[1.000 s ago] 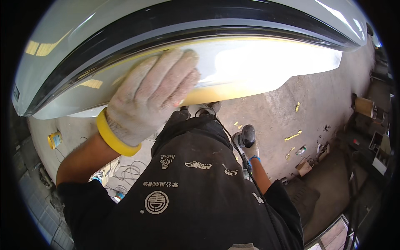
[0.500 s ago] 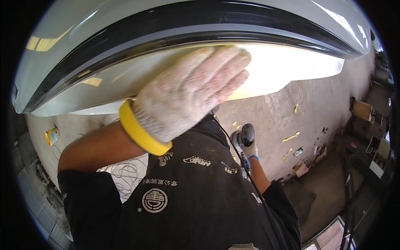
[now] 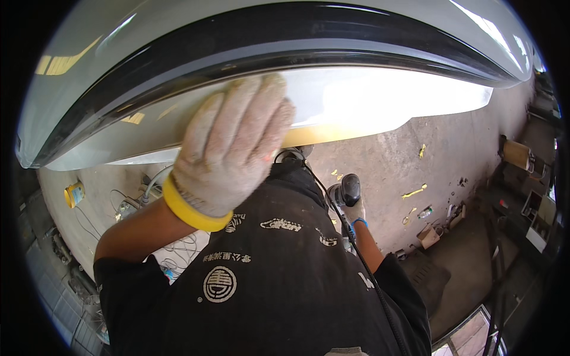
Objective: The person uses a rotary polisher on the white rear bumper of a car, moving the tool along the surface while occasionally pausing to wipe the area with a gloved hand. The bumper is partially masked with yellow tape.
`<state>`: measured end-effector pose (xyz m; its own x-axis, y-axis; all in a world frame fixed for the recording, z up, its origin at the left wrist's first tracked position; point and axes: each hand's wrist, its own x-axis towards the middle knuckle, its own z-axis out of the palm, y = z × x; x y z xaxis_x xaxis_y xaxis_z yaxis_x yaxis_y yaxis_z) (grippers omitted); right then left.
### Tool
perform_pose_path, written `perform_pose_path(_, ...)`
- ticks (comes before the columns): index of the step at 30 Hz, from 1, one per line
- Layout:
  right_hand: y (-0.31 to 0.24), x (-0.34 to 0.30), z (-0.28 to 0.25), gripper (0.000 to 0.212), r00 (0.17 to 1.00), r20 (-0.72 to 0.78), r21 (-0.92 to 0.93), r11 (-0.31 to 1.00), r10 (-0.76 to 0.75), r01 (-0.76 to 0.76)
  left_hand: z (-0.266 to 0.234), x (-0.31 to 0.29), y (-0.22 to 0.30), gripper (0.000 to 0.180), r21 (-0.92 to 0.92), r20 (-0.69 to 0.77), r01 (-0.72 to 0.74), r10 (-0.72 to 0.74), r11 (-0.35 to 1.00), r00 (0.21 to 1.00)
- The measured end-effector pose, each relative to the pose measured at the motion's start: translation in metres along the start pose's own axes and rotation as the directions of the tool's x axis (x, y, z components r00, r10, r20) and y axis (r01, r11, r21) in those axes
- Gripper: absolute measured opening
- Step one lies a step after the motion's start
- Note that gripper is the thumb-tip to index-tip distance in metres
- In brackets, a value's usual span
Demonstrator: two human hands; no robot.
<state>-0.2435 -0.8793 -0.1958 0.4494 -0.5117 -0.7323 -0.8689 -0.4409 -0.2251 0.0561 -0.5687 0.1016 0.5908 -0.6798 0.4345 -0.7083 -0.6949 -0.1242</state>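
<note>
The car body panel (image 3: 380,98) lay across the upper part of our view, directly below a glossy black trim band (image 3: 332,24) and in front of the person's black shirt (image 3: 297,267). We saw it as smooth and greyish white on the left and blazing with glare through the middle and right, with a yellowish tan strip along its lower edge just right of the left hand (image 3: 234,142). Its long axis ran from left to right, and its stepped, narrowing end pointed right. We saw the left hand, gloved and ringed by a yellow wristband (image 3: 193,207), laid flat on the panel, fingers stretched and nearly together; we could not tell whether anything was beneath the palm. The right hand (image 3: 356,212), also gloved, was curled around a dark rounded tool (image 3: 350,188), low and well apart from the panel. The trim bordered the upper edge, while beyond the lower edge we saw open floor (image 3: 457,145), broadest to the right, with yellow scraps (image 3: 414,191) strewn there. At the left, a yellow tub (image 3: 74,194) and loose cables (image 3: 181,252) took up some floor.
</note>
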Motion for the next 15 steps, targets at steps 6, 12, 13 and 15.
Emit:
perform_pose_path(6, -0.003, 0.01, 0.002, 0.078, 1.0, -0.006, 0.022, 0.999, -0.023, 0.024, 0.028, 0.034, 0.045, 0.075, 0.144, -0.092, 0.032, -0.019, 0.989, 0.996)
perform_pose_path(12, -0.008, 0.013, -0.003, 0.078, 1.0, -0.013, 0.013, 1.0, 0.003, -0.002, 0.035, 0.068, 0.084, 0.077, 0.28, 0.044, -0.013, 0.001, 0.96, 0.999)
perform_pose_path(13, -0.007, 0.015, -0.003, 0.079, 1.0, -0.014, 0.017, 1.0, -0.004, 0.004, 0.032, 0.072, 0.089, 0.078, 0.16, 0.059, 0.011, -0.021, 0.987, 0.998)
perform_pose_path(15, -0.003, 0.018, -0.002, 0.079, 1.0, -0.015, 0.015, 1.0, -0.025, 0.025, 0.03, 0.077, 0.095, 0.079, -0.083, 0.094, 0.065, -0.058, 0.994, 0.994)
